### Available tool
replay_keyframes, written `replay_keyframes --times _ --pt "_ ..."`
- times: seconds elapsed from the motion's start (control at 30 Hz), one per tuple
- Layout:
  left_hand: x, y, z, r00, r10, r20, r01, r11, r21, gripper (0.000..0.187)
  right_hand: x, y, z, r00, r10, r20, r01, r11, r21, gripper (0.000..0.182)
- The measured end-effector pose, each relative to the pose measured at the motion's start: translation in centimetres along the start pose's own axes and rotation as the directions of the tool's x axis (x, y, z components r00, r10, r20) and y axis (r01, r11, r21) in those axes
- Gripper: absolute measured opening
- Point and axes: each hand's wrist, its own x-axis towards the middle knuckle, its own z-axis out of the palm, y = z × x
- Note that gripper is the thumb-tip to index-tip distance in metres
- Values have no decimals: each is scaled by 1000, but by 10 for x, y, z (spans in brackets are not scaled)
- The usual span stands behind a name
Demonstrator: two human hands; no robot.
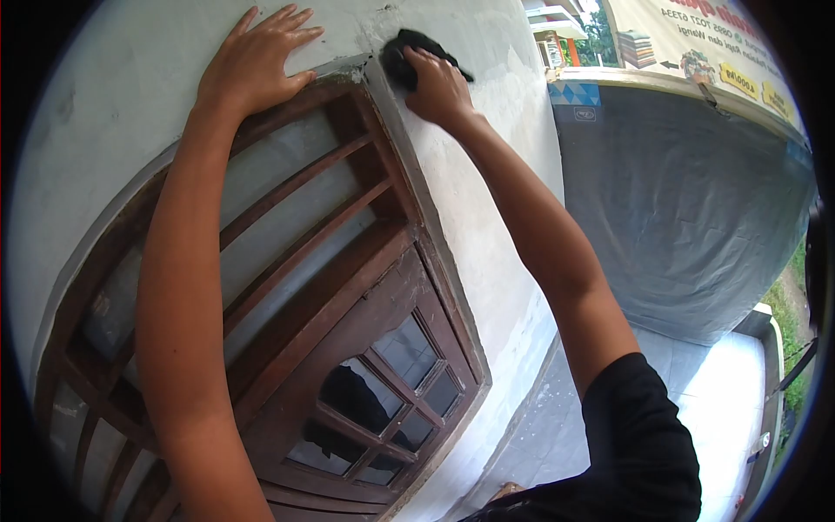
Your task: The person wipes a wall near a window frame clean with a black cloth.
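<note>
My right hand [437, 85] grips a black cloth [424, 43] and presses it on the grey plastered wall [509, 65], just beyond the upper corner of the brown wooden door frame [396, 161]. Part of the cloth is covered by my fingers. My left hand [259, 59] lies against the same wall above the frame, its fingers spread and nothing in it. The thumb comes close to the frame's grey edge. Dark smudges and paler patches mark the plaster.
Below the frame's slats is a brown door with glass panes [409, 348]. To the right hangs a large grey sheet [678, 209] under a printed banner [696, 43]. Pale floor tiles [557, 426] run along the wall's foot, and a low wall [770, 348] edges them.
</note>
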Motion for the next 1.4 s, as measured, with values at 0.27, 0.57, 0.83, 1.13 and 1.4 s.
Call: replay_keyframes --times 0.27,0.57,0.83,1.13,1.4 --pt "2 1 0 999 -26 29 26 1000 1 63 -38 8 -17 976 167 138 -184 975 122 68" --pt "1 -1 0 1000 9 -5 -9 1000 14 62 34 -28 -8 1000 -11 8 10 1000 18 83" --pt "1 0 1 1000 -11 3 11 1000 0 63 -58 -29 -1 994 3 107 2 999 -45 77" --pt "0 2 -2 999 -25 24 26 1000 -15 63 14 -19 -39 972 198 -130 -154 945 288 63" --pt "1 1 0 1000 -23 -1 23 999 -28 62 34 -23 -4 1000 -17 24 17 1000 -14 83"
